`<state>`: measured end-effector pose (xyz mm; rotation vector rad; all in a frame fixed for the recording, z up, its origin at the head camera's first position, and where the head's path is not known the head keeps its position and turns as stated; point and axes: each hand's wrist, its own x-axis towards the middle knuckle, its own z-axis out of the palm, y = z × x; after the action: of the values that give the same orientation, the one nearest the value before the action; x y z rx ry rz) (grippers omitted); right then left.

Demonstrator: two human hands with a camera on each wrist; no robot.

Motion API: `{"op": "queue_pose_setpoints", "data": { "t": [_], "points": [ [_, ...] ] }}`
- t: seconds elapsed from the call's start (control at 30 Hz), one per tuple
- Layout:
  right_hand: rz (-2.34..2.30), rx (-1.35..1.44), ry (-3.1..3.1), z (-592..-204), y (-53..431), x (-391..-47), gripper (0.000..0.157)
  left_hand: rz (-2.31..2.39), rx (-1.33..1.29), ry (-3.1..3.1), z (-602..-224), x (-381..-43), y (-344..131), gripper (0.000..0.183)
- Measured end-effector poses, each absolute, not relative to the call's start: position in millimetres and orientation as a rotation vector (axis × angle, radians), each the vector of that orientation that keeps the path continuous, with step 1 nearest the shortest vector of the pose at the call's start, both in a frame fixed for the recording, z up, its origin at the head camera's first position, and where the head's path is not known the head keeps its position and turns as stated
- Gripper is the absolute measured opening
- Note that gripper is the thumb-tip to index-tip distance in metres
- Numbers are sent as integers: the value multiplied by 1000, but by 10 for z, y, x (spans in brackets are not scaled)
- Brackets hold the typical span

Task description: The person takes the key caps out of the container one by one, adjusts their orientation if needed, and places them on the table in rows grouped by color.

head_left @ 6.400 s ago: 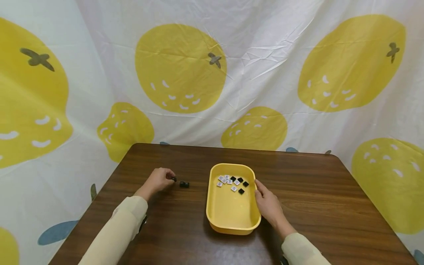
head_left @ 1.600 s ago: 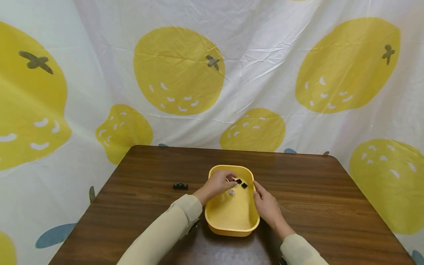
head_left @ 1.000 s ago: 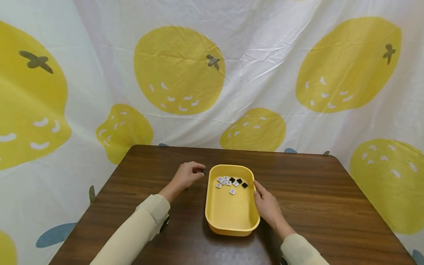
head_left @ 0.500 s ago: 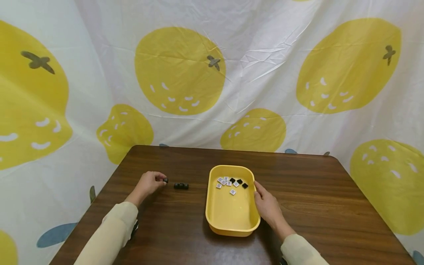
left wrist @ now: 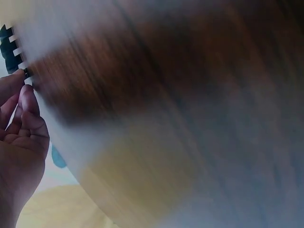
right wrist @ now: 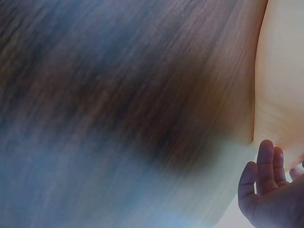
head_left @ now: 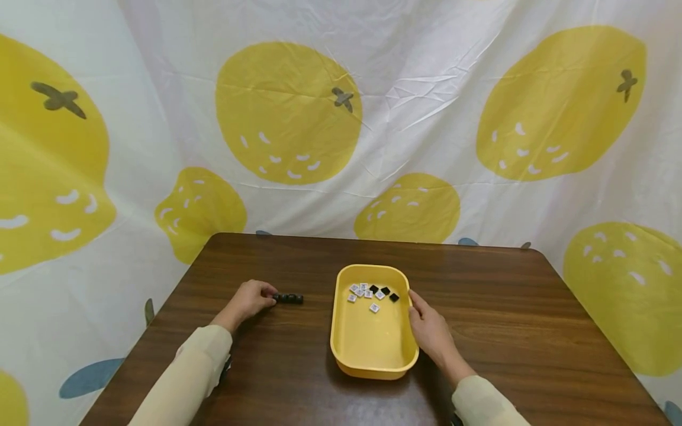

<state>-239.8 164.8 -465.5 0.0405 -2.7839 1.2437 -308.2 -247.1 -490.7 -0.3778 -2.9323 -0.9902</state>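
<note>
My left hand [head_left: 250,300] pinches a small black piece at the left end of a short row of black pieces [head_left: 290,299] on the table. In the left wrist view the row [left wrist: 8,47] looks toothed, with gaps between its blocks, and thumb and fingertip meet at its near end. My right hand [head_left: 430,328] grips the right rim of a yellow tray [head_left: 373,374], thumb at the top edge. In the right wrist view its fingers [right wrist: 266,166] lie along the tray's outer wall [right wrist: 280,71]. Inside the tray lie several small square tiles, some white-faced with printed marks [head_left: 375,308], some black [head_left: 394,297].
The tray stands on a dark wood-grain table [head_left: 506,307]. A white cloth with yellow fruit prints [head_left: 288,112] hangs behind it and at both sides. Bare tabletop lies between the row and the tray.
My left hand came out of the tray with a black piece, passed left beyond the row, then moved right to its left end. The row is longer than at first. My right hand stayed.
</note>
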Motion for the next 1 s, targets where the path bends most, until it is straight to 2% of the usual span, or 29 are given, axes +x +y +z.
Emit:
{"op": "queue_pose_setpoints", "data": {
  "t": [0.53, 0.83, 1.0],
  "points": [
    [1250, 41, -2791, -4654, 1655, -2396, 47, -1086, -324, -2890, -4797, -3107, -2312, 32],
    [1251, 27, -2790, -4670, 1662, -2402, 47, -1196, -517, -2777, -4378, -3238, -1444, 30],
    [1259, 18, -2789, -4674, 1657, -2400, 48, -1171, -693, -2837, -4288, -3299, -893, 31]
  ]
}}
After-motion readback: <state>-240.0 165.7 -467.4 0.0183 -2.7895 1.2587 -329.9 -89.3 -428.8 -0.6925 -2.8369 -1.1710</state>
